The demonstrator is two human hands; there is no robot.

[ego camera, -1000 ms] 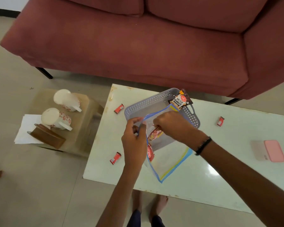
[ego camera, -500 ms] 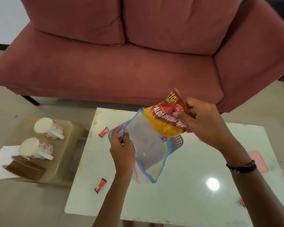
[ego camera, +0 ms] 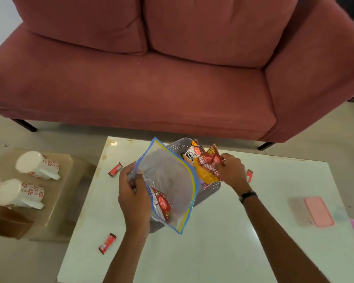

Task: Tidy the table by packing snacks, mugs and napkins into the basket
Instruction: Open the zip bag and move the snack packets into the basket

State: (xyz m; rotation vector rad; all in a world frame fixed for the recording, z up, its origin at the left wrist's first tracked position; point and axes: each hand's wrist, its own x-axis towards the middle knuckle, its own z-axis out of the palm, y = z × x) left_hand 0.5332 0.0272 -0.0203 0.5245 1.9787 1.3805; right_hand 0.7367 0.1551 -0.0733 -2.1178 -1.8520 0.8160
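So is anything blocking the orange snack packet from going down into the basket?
Yes. The clear zip bag, held up by the left hand, covers most of the basket. The right hand holds the orange packet at the uncovered right end.

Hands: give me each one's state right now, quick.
Left hand: closed, pinching the clear zip bag by its edge.
Right hand: closed, holding the red-and-yellow snack packet.

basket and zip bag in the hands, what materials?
Basket: looks like moulded grey plastic, matte, going by the punched hole pattern in its walls. Zip bag: thin clear plastic film, slightly glossy; the basket shows through it, and it creases, with blue and yellow edging.
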